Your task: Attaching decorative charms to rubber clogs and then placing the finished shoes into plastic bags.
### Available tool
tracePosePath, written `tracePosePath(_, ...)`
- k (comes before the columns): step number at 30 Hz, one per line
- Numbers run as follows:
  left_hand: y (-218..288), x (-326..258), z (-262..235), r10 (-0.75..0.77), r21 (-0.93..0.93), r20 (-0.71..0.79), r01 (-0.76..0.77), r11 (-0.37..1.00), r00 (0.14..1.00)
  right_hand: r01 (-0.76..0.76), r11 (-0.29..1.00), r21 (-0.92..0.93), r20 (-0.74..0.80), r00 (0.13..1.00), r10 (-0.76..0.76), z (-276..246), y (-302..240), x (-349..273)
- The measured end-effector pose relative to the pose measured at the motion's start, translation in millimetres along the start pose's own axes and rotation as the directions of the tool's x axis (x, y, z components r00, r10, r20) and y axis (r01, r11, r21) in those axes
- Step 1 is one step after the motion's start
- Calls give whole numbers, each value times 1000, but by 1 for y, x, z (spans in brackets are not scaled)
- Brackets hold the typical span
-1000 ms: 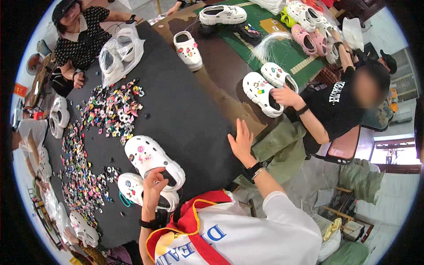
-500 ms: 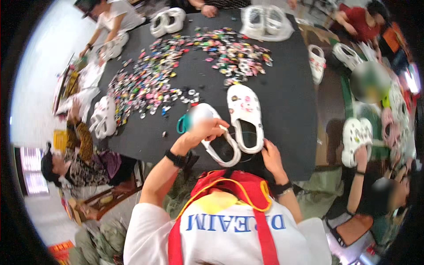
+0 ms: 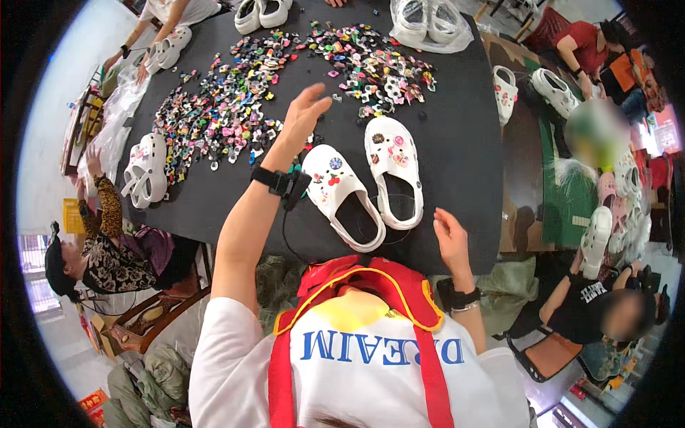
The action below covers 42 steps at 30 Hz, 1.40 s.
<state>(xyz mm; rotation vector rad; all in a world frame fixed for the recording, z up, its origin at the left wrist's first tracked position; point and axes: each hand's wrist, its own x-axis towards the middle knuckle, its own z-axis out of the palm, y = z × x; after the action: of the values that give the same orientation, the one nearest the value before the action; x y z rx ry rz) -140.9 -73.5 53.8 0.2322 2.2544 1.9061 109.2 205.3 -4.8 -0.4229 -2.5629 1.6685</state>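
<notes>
Head view: cherry-charmed white clog [image 3: 327, 176] and second white clog [image 3: 392, 148] laid side by side along black table's [image 3: 464, 135] near edge, toes pointed outward. Left hand [image 3: 308, 110] stretched near loose shoe charms [image 3: 232, 103], fingers loosely parted, nothing gripped. Right hand [image 3: 452, 241] poised at near edge, fingers uncurled, nothing grasped.

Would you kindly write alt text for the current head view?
Two decorated white clogs lie side by side on a black table before a person in a white shirt. Their open left hand extends near many small scattered charms; their open right hand is beside the clogs. Other people are around the table.
</notes>
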Motion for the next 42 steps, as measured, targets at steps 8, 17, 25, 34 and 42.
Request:
tracePosePath(8, -79, -65, -11, -59, 111, -69, 67, 992, 996, 121, 993, 17, 152, 981, -122, 25, -33, 25)
tracePosePath(17, -97, -158, 2, -575, -137, 95, 583, 801, 813, 130, 963, -236, 342, 939, -43, 78, -50, 57)
tracePosePath(25, -107, -123, 41, -103, 10, 90, 103, 995, 991, 292, 820, -492, 334, 933, -132, 94, -50, 73)
tracePosePath(34, -98, -117, 31, -275, 243, 160, 233, 942, 948, 218, 975, -32, 277, 940, -201, 100, -9, 85)
tracePosePath(42, -94, -120, 38, -266, 370, 117, 207, 906, 957, 251, 828, -502, 333, 939, -83, 110, -25, 85)
